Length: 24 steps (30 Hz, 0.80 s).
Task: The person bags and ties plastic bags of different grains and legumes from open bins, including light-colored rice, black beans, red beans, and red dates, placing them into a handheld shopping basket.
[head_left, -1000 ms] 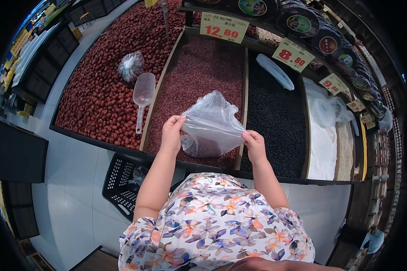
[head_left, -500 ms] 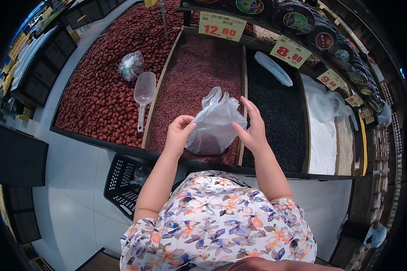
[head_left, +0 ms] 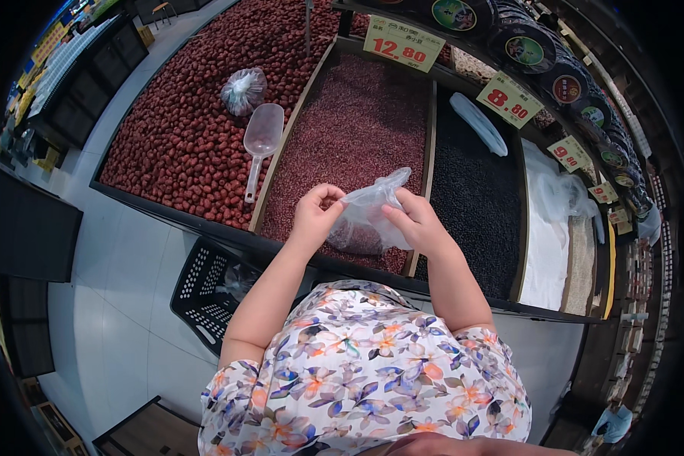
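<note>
A clear plastic bag (head_left: 366, 226) rests near the front of the bin of small red beans (head_left: 355, 121), its top drawn up between my hands. My left hand (head_left: 317, 215) pinches the bag's left edge between thumb and fingers. On the other side my right hand (head_left: 418, 220) is closed on the bag's right edge, thumb against the fingers. Through the film a reddish tint shows; I cannot tell whether beans inside or beans behind make it.
A clear scoop (head_left: 264, 137) and a bunched plastic bag (head_left: 243, 91) lie on the red dates (head_left: 182, 129) at left. Black beans (head_left: 471, 205) fill the bin at right, with a rolled bag (head_left: 479, 124) on them. A black shopping basket (head_left: 202, 292) stands on the floor.
My right hand has closed from spread fingers onto the bag's edge. The bag's top is pulled flatter and leans right. The whole view has shifted slightly.
</note>
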Each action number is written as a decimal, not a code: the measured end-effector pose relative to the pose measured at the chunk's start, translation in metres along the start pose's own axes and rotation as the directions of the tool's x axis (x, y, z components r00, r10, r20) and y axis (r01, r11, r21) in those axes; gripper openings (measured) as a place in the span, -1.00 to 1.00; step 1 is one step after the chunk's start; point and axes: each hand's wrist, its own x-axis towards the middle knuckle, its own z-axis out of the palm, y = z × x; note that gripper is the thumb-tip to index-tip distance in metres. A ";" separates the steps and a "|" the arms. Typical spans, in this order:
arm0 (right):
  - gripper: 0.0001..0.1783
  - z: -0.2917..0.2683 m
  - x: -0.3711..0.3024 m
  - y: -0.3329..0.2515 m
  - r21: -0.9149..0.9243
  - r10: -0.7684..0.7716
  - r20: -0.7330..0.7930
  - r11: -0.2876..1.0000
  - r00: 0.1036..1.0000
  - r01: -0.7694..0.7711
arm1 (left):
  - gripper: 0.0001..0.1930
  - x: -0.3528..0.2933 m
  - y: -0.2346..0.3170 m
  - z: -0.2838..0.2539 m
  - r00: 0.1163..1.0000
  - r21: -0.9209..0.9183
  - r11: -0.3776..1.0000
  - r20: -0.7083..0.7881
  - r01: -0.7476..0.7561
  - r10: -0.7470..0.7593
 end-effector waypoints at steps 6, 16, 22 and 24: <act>-0.31 0.017 0.010 0.026 -0.088 0.098 0.040 0.992 0.994 -0.094 | -0.94 0.010 0.014 0.019 0.998 -0.028 0.999 0.066 -0.022 0.023; -0.65 0.045 0.020 0.068 -0.440 0.120 0.145 0.897 0.982 -0.045 | -0.94 0.013 0.017 0.030 0.985 0.055 0.997 0.168 -0.056 0.046; -0.69 0.036 0.024 0.067 -0.118 0.274 0.069 0.957 0.959 -0.265 | -0.81 0.014 -0.012 -0.007 1.000 -0.124 0.992 -0.014 0.003 -0.004; -0.60 0.025 0.022 0.069 0.012 0.432 0.048 0.901 0.901 -0.433 | -0.76 0.011 -0.020 -0.022 0.997 0.222 0.975 -0.071 -0.018 0.034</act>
